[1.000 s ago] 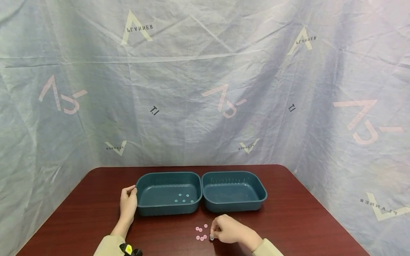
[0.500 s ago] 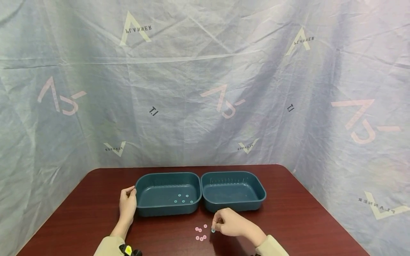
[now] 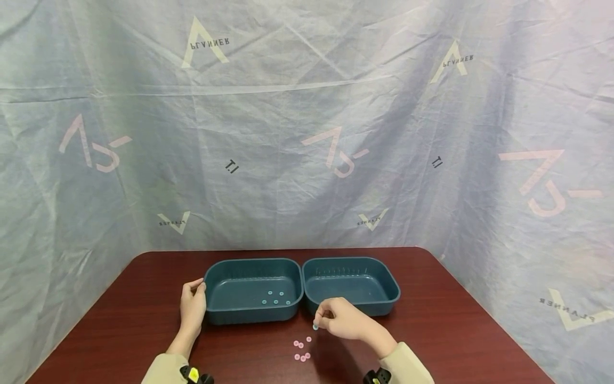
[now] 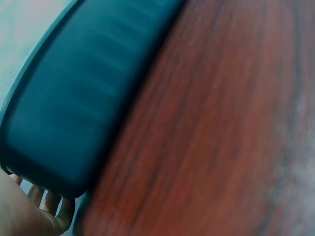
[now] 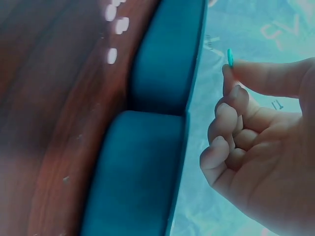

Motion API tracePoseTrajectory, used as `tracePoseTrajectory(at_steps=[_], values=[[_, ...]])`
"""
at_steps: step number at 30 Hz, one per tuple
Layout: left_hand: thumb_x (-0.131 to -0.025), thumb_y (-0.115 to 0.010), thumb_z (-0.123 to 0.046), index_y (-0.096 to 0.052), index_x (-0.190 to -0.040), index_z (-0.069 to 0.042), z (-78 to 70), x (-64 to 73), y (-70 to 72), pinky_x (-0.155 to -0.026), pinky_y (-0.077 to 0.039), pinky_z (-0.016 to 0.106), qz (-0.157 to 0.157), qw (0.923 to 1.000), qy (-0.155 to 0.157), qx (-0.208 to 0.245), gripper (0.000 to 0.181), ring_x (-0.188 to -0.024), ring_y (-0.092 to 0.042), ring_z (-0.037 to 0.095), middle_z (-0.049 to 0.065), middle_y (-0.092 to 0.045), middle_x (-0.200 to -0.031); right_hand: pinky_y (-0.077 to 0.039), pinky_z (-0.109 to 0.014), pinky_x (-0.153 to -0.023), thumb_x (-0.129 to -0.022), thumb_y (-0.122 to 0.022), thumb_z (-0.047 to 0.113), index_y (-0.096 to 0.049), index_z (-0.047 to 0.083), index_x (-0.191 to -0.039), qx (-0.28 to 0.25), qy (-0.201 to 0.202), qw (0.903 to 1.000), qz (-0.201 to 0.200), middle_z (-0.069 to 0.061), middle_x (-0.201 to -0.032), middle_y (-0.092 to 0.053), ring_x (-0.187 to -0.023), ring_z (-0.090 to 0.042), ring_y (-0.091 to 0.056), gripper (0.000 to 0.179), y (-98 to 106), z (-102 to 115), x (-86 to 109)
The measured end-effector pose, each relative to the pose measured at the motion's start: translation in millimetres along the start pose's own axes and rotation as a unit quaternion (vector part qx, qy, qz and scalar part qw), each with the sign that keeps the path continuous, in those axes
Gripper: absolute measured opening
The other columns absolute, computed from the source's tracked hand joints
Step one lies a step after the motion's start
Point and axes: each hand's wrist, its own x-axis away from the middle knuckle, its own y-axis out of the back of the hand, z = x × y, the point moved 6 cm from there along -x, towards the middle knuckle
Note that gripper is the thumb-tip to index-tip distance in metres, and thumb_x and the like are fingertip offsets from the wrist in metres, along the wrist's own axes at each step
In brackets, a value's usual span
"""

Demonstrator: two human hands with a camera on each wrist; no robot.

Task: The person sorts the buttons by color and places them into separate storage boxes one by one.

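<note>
My right hand (image 3: 341,319) pinches a small blue button (image 3: 315,327) between thumb and forefinger, up off the table in front of the right-hand tray (image 3: 350,308). In the right wrist view the button (image 5: 230,57) stands on edge at the fingertips, the other fingers curled in. My left hand (image 3: 193,306) holds the left end of the other dark teal tray (image 3: 249,317), fingers at its rim; the left wrist view has them round the tray's end. Several blue buttons (image 3: 275,302) lie inside that left tray. Several pink buttons (image 3: 300,345) lie loose on the table before the trays.
Both trays stand side by side, ends meeting, on a dark red wooden table (image 3: 249,352). A pale printed cloth (image 3: 278,197) hangs behind the table and along its sides. No buttons show in the visible part of the right tray.
My right hand has lifted the blue button from the table beside the pink ones and carried it up and forward toward the trays. My left hand stays at the left tray.
</note>
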Motion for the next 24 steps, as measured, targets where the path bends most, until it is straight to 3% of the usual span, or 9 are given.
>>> tracePoseTrajectory(at_steps=[14, 24], values=[[-0.103, -0.028, -0.025, -0.031, -0.136, 0.005, -0.2, 0.8, -0.9, -0.094, -0.031, 0.043, 0.001, 1.0, 0.003, 0.004, 0.045, -0.121, -0.037, 0.035, 0.024, -0.036, -0.132, -0.041, -0.023, -0.059, -0.092, -0.057, 0.012, -0.066, 0.013, -0.08, 0.003, 0.005, 0.9996, -0.026, 0.004, -0.069, -0.057, -0.059, -0.004, -0.046, 0.015, 6, 6, -24.4], [-0.103, -0.028, -0.025, -0.031, -0.136, 0.004, -1.0, 1.0, -0.4, -0.095, -0.031, 0.043, 0.004, 1.0, 0.004, 0.005, 0.044, -0.121, -0.037, 0.035, 0.024, -0.036, -0.133, -0.042, -0.023, -0.062, -0.092, -0.057, 0.011, -0.064, 0.01, -0.08, 0.023, 0.032, 0.9966, -0.073, 0.004, -0.073, -0.058, -0.063, -0.005, -0.048, 0.013, 8, 13, -41.3]])
